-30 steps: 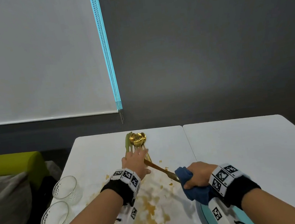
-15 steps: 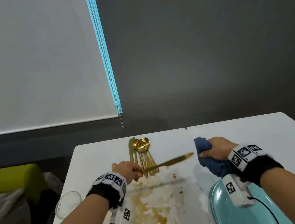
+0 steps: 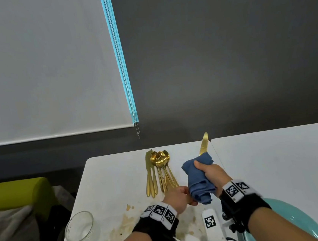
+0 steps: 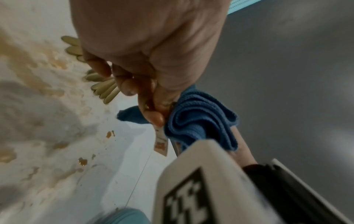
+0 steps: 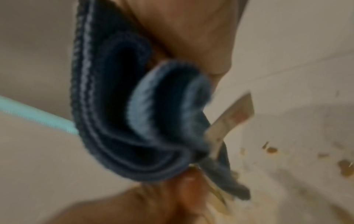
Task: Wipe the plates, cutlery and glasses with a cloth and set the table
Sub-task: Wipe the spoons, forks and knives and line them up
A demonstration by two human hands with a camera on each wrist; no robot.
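Note:
My left hand (image 3: 179, 196) pinches the handle end of a gold knife (image 3: 204, 145), whose blade points away over the table. My right hand (image 3: 209, 174) grips a blue cloth (image 3: 197, 179) wrapped round the knife's middle, so only the blade tip shows beyond it. In the left wrist view my left fingers (image 4: 153, 115) pinch the handle right beside the cloth (image 4: 201, 124). The right wrist view shows the folded cloth (image 5: 138, 115) close up and blurred. A pile of gold cutlery (image 3: 160, 171) lies on the white table (image 3: 111, 175) just left of my hands.
Two clear glasses (image 3: 80, 226) stand at the table's left edge. A teal plate (image 3: 296, 215) lies under my right forearm. Brown spill stains (image 3: 126, 223) cover the near table. A second white table (image 3: 277, 156) adjoins on the right. Green seat (image 3: 15, 193) at left.
My left hand lifted one gold knife from the pile and turned it to point away. My right hand brought the blue cloth over and wrapped it round the knife.

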